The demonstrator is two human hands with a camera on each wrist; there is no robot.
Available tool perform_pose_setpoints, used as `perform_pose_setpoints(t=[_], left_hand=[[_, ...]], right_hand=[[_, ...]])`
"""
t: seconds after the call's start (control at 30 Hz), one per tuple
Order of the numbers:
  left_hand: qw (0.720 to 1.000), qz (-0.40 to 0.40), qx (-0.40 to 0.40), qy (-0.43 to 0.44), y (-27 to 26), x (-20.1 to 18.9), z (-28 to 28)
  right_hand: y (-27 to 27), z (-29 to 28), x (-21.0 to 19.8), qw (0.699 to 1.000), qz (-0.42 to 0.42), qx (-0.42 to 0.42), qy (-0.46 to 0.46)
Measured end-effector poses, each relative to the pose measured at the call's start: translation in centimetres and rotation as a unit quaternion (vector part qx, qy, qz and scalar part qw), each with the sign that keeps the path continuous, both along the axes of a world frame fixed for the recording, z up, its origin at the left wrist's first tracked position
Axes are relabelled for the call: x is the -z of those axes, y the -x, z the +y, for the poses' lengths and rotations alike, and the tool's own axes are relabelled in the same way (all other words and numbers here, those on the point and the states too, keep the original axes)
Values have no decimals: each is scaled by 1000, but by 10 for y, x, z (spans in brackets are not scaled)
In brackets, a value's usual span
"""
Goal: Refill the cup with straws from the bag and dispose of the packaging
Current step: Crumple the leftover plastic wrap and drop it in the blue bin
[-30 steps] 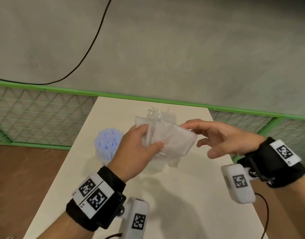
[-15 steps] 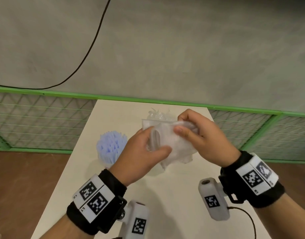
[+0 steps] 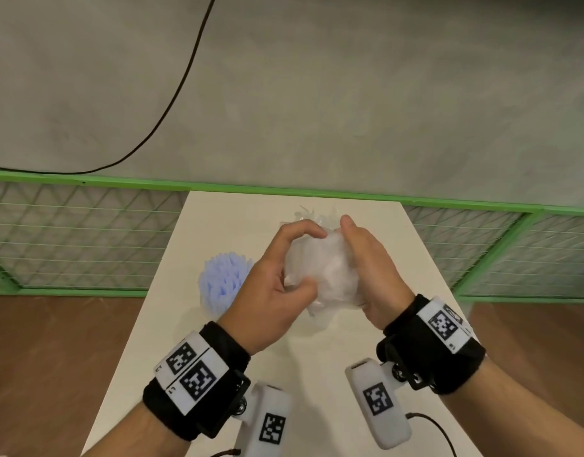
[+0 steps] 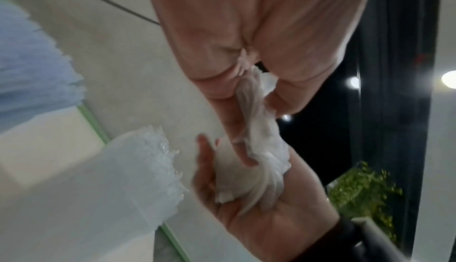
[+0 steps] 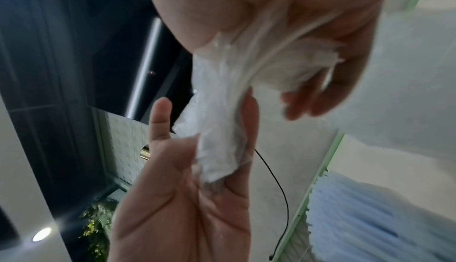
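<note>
Above the middle of the white table (image 3: pixel 218 357), both hands squeeze the clear plastic bag (image 3: pixel 326 275) into a crumpled ball. My left hand (image 3: pixel 277 285) grips its left side, thumb underneath and index finger curled over the top. My right hand (image 3: pixel 369 258) cups the right side, fingers wrapped round the bag (image 5: pixel 222 119). In the left wrist view the wad (image 4: pixel 261 149) sits between my left fingers and the right palm (image 4: pixel 259 217). A cup packed with pale blue straws (image 3: pixel 223 282) stands on the table left of my hands.
A clear cup of transparent straws (image 3: pixel 312 214) stands behind my hands near the table's far edge. A green-framed mesh fence (image 3: pixel 86 239) runs behind the table. A black cable (image 3: pixel 171 103) lies on the grey floor beyond it.
My right hand came in from the right and closed on the bag. The bag, held out flat a second ago, is now crushed into a ball between both hands.
</note>
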State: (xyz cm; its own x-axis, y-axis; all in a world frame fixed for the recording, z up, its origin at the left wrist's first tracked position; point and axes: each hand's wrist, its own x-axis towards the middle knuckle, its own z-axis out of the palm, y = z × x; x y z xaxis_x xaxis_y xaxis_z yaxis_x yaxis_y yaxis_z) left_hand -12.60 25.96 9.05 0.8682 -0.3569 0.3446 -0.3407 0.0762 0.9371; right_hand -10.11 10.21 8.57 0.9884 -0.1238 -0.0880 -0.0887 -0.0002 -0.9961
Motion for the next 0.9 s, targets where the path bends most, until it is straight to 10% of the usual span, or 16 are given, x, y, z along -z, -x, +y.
perform_pose_setpoints(t=[0.27, 0.47, 0.73, 0.9], left_hand=[[980, 166, 82, 71, -12, -6, 32], [994, 70, 51, -69, -22, -10, 23], [999, 27, 20, -36, -16, 3, 12], [994, 98, 50, 10, -20, 8, 3]], right_hand=[[1, -6, -21, 974, -174, -65, 128], [1, 7, -37, 943, -201, -5, 265], [29, 26, -10, 995, 9, 5, -97], [23, 27, -15, 991, 73, -14, -115]])
